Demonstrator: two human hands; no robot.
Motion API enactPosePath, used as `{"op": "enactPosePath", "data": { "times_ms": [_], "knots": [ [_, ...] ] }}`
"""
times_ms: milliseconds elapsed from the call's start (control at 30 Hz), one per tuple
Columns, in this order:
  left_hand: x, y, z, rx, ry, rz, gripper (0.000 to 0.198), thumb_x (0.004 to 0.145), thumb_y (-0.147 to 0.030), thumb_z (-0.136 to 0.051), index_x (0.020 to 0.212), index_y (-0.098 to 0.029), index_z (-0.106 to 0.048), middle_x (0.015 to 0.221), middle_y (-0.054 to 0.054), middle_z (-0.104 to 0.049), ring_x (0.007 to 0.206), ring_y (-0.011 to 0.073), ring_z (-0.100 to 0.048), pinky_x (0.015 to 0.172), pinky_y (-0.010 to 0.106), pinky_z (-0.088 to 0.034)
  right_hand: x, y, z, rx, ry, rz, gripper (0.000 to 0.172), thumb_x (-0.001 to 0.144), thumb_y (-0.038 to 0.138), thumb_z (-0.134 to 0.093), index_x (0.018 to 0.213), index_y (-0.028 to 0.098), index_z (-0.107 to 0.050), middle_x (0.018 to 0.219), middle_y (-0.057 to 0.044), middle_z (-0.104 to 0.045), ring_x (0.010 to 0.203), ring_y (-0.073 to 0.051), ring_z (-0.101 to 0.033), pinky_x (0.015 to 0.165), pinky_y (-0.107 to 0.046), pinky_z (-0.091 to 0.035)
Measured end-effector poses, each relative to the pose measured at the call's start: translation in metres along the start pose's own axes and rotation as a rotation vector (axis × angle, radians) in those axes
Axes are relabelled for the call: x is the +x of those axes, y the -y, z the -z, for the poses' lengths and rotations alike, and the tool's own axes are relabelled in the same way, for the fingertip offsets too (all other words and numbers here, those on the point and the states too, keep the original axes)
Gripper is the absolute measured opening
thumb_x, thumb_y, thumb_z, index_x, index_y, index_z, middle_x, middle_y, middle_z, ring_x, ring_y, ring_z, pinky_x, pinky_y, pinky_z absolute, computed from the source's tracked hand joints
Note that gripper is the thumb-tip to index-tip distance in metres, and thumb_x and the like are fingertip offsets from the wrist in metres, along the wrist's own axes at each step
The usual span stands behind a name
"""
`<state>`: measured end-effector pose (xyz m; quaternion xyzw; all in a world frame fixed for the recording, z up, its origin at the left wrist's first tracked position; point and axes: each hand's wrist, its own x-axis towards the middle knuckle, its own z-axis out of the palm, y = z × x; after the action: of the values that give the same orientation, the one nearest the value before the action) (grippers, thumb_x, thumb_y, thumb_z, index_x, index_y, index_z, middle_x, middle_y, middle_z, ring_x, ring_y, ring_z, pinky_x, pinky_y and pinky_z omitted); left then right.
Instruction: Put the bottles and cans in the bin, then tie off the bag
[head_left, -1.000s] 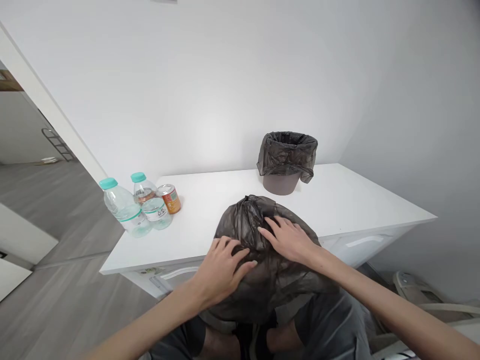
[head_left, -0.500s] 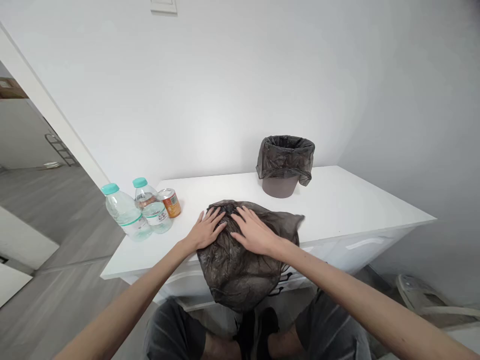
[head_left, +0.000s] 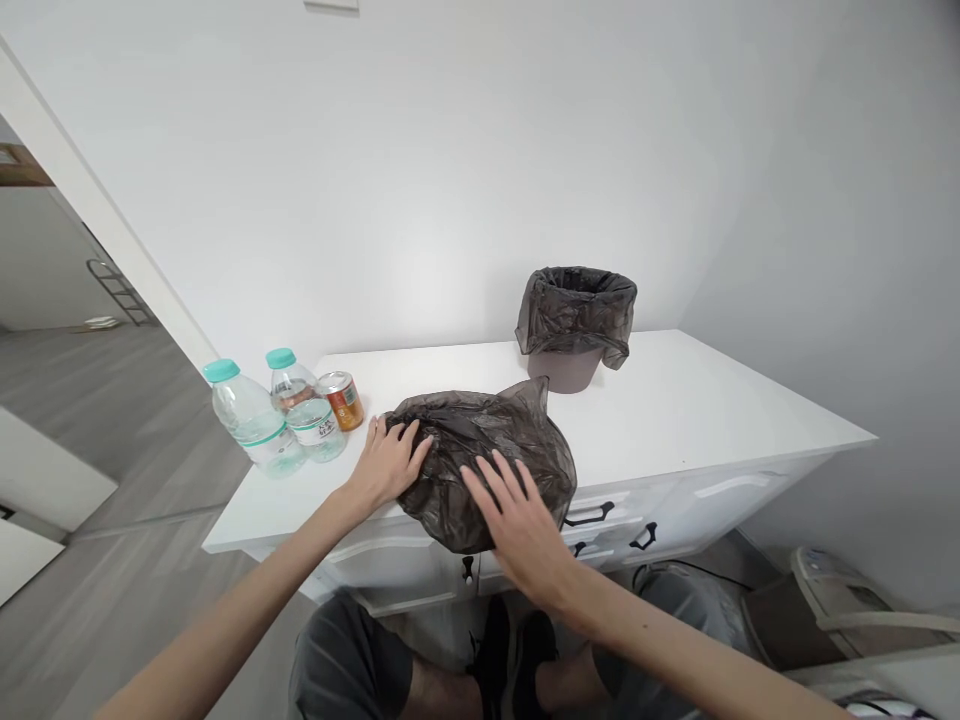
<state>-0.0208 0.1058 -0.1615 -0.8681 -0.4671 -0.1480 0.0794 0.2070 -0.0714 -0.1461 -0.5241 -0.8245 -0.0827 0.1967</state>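
A crumpled black plastic bag point(head_left: 480, 450) lies over the front edge of the white cabinet top point(head_left: 697, 410), and its lower part hangs past the edge. My left hand point(head_left: 386, 465) rests on the bag's left side, fingers apart and the thumb spread away. Over the bag's front right part is my right hand point(head_left: 521, 530), with its fingers stretched and separated; whether it presses on the film is hard to tell. Behind the bag stands a small brown bin point(head_left: 562, 372), lined with another dark bag point(head_left: 577, 315) folded down over its rim.
To the left of the bag stand two clear plastic bottles point(head_left: 259, 425) point(head_left: 304, 405) with turquoise caps and an orange can point(head_left: 343, 402). Drawers with black handles point(head_left: 589, 515) are below the top. A beige piece of furniture point(head_left: 855, 600) stands at lower right.
The hanging part of the bag has come up and lies flatter on the top. My right hand has moved down toward the front edge; my left hand has shifted slightly left.
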Motion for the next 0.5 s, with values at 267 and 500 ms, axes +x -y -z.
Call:
{"op": "enactPosePath", "data": {
  "times_ms": [267, 500],
  "knots": [
    [-0.046, 0.019, 0.047, -0.272, 0.132, -0.295, 0.08, 0.097, -0.067, -0.061, 0.162, -0.023, -0.043, 0.162, 0.014, -0.052, 0.152, 0.0348, -0.046, 0.124, 0.052, -0.041, -0.008, -0.069, 0.068, 0.481, -0.188, -0.221, 0.038, 0.09, 0.013, -0.044, 0.108, 0.024, -0.076, 0.117, -0.006, -0.079, 0.112, -0.024, -0.073, 0.102, -0.044, -0.059],
    [-0.041, 0.004, 0.051, -0.446, 0.041, -0.102, 0.039, 0.101, -0.054, -0.054, 0.099, -0.022, -0.074, 0.113, 0.011, -0.079, 0.107, 0.0274, -0.072, 0.097, 0.04, -0.056, 0.011, -0.128, 0.101, 0.529, -0.406, -0.547, 0.033, 0.098, 0.037, -0.055, 0.124, 0.021, -0.068, 0.113, -0.01, -0.078, 0.102, -0.027, -0.074, 0.093, -0.045, -0.061]
  ]
}}
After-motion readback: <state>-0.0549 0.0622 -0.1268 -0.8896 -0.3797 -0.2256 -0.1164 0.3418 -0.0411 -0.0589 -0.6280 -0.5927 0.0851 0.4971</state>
